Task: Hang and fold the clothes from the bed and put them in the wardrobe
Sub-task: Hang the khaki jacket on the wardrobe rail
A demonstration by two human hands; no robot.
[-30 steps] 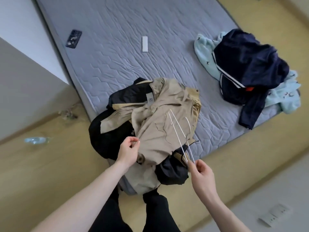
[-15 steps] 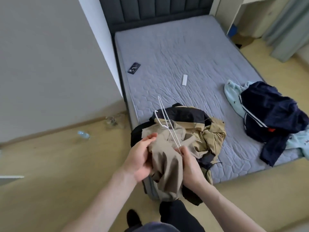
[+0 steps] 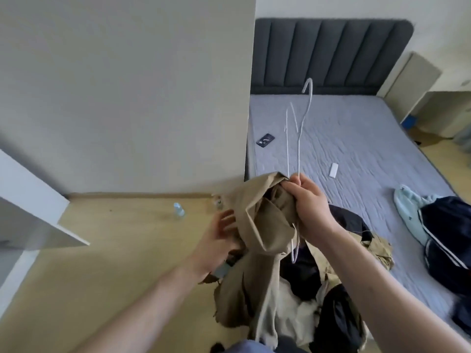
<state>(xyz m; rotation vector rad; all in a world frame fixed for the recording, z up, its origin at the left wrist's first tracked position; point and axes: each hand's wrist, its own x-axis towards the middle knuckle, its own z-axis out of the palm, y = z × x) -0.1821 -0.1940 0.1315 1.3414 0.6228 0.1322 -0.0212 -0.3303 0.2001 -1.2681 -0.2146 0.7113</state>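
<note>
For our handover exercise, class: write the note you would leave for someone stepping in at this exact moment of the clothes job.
Right hand grips the white wire hanger, hook up, together with the top of the beige garment.
Left hand touches the garment's left side, fingers relaxed.
Garment is lifted over the beige-and-black pile at the bed's corner; dark blue clothes lie further right.
Done: hanger and garment picked up.
Left: get garment onto hanger, then hang, fold and put away everything.
</note>
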